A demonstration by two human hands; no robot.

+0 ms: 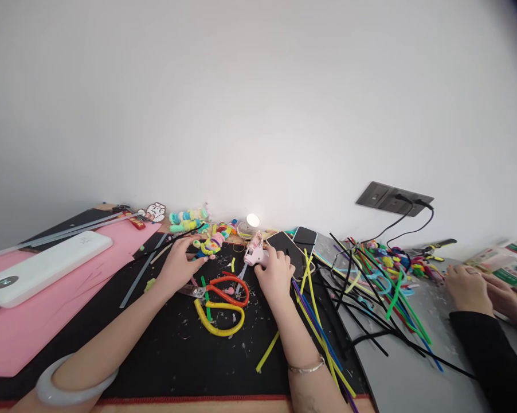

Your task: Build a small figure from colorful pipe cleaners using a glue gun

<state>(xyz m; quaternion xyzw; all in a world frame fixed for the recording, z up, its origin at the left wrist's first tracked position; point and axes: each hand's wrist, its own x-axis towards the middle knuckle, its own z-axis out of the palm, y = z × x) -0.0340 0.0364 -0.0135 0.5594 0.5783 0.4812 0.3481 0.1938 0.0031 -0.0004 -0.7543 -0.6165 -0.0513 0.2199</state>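
My left hand (177,265) rests on the black mat (168,350), its fingers closed on a small multicoloured pipe-cleaner figure (210,246). My right hand (275,271) grips a pink glue gun (255,254), whose nozzle points down and left toward the mat close to the figure. Just in front of both hands lie scissors with red and yellow handles (222,298). I wear a pale bangle on the left wrist and a thin bracelet on the right.
Two phones (299,242) lie behind my right hand. Loose pipe cleaners (370,287) spread to the right. Another person's hands (484,289) rest at far right. A white power bank (39,268) sits on pink paper (22,327) at left. Cables run to a wall socket (394,198).
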